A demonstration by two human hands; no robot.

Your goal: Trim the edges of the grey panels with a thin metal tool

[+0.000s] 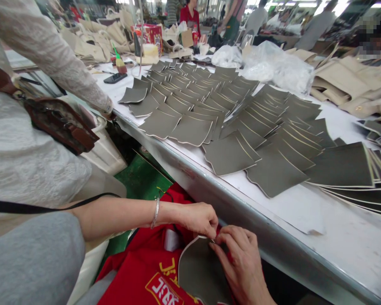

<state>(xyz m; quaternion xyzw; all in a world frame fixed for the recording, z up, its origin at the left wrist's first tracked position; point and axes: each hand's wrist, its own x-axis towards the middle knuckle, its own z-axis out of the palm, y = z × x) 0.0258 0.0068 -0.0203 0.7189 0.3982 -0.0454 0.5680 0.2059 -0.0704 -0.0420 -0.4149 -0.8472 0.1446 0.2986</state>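
Observation:
A dark grey leather-like panel [201, 271] with a pale edge rests over the red cloth [130, 275] on my lap. My left hand [198, 218], with a bracelet at the wrist, is closed in a pinch at the panel's top edge. Beside it, my right hand [243, 256] pinches the same edge, thumb on the panel's face. The two sets of fingertips almost meet, and what lies between them is too small to make out. Many similar panels [276, 169] lie in overlapping rows on the table just beyond my hands.
The white-topped table [305, 209] has a metal front edge close to my hands. A person in a white lace top [28, 156] stands at left. A phone [115, 78], a brush [119, 63], clear plastic bags [277, 67] and beige pieces [352, 80] lie farther back.

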